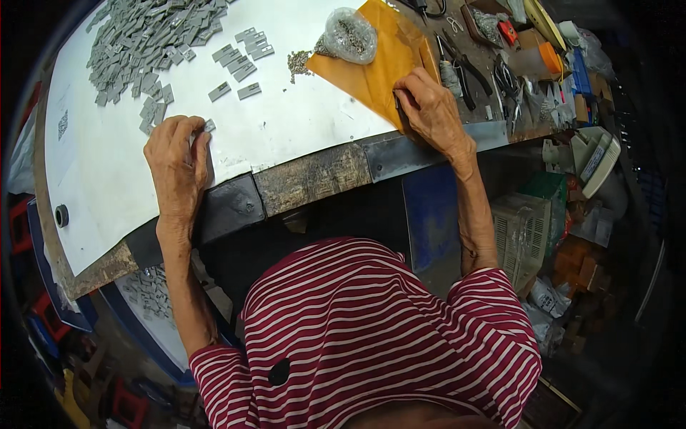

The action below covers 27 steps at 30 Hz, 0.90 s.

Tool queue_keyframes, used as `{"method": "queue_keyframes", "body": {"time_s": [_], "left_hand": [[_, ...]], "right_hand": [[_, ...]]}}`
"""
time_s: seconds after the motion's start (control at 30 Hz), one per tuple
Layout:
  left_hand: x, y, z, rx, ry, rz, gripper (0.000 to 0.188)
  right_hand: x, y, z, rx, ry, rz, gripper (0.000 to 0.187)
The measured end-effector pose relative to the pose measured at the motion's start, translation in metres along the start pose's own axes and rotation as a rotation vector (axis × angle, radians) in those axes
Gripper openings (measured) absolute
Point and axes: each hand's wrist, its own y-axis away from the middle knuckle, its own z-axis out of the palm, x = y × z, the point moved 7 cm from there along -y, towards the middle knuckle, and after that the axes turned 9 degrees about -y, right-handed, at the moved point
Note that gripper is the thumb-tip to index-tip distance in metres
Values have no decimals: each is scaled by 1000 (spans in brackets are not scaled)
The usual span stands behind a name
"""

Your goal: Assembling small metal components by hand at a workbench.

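My left hand (176,163) rests near the front edge of the white sheet (286,129), its fingers curled on a small grey rectangular piece (209,126). More grey pieces (243,61) lie loose ahead of it, and a big heap of them (143,36) fills the far left. My right hand (431,109) presses on the near corner of an orange-yellow sheet (371,64) and grips a thin dark tool (398,107). A clear bag of small metal parts (350,34) sits on that sheet, with a little pile of tiny parts (299,63) beside it.
Pliers and cutters (464,64), an orange lid (550,56) and small boxes crowd the bench's right end. The worn bench edge (314,175) runs in front of me. A tray of grey pieces (146,289) sits below left; boxes and a white crate (522,232) stand below right.
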Motion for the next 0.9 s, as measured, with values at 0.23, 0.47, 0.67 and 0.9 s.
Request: {"method": "queue_keyframes", "body": {"time_s": [0.23,0.47,0.67,0.9], "left_hand": [[-1,2,1,18,-17,5,17],[1,2,2,12,-24,-7,16],[2,2,2,15,-20,-9,15],[-1,3,3,10,-3,-18,13]], "right_hand": [[-4,1,6,-56,134,-116,7],[-3,3,6,-36,107,-161,10],[-4,2,4,-25,73,-177,11],[-3,2,-6,35,-65,-92,6]]}}
